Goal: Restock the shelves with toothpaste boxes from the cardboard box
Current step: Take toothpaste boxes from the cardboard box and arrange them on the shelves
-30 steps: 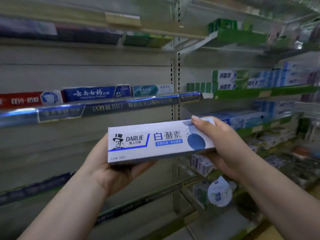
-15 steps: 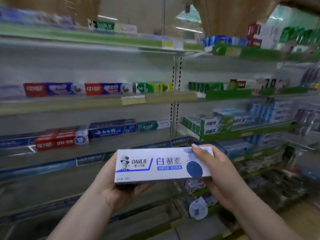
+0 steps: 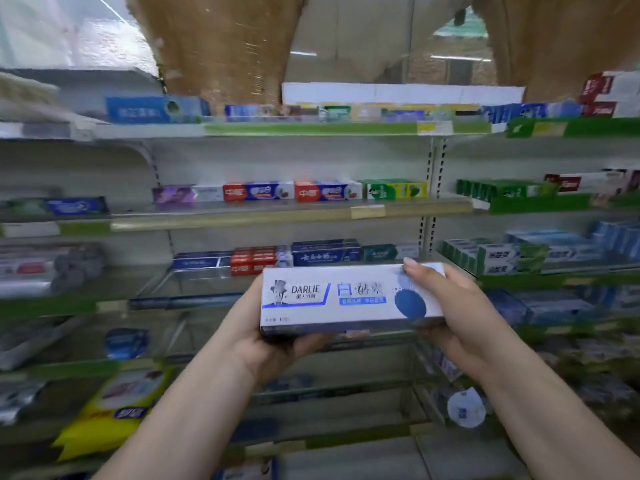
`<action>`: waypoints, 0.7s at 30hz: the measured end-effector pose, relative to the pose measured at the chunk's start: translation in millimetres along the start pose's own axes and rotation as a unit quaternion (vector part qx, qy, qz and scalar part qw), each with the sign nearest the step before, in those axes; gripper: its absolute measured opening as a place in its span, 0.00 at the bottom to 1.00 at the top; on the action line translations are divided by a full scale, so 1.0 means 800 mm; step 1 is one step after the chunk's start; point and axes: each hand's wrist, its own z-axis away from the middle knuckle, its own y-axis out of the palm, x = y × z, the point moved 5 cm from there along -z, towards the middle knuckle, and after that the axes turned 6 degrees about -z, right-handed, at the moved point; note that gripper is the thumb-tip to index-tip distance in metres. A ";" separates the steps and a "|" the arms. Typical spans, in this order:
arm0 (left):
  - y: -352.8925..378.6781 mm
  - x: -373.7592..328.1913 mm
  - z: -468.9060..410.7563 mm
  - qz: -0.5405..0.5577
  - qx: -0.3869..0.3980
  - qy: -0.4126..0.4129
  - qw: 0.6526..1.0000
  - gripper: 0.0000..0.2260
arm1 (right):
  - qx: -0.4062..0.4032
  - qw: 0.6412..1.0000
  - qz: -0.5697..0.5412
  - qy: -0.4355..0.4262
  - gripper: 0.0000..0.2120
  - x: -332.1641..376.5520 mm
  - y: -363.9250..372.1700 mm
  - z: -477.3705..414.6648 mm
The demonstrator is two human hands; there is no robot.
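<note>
Toothpaste box (image 3: 349,297) lies level, left hand (image 3: 273,344) cupping beneath, right hand (image 3: 446,306) gripping its end.

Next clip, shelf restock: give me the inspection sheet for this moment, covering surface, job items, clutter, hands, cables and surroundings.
Surface: shelves partly stocked, bare stretches showing.
Job's things: white Darlie toothpaste box held level in front of the shelves; cardboard box nothing seen.
Clutter: yellow packet on a lower shelf at left.
Grippers: left hand under the box's left end; right hand around its right end.
Cables: nothing seen.
Surroundings: brown drapes above the top shelf; view blurred.
</note>
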 end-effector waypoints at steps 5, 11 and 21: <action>-0.064 -0.019 0.084 0.048 -0.036 0.036 0.998 0.18 | 0.069 0.997 -0.024 0.031 0.16 -0.020 0.083 0.045; -0.107 -0.046 0.166 0.087 -0.085 0.121 0.985 0.16 | 0.151 0.987 -0.033 0.047 0.11 -0.028 0.166 0.070; -0.095 -0.044 0.142 0.036 -0.059 0.108 0.992 0.16 | 0.132 0.991 -0.015 0.015 0.08 -0.024 0.149 0.052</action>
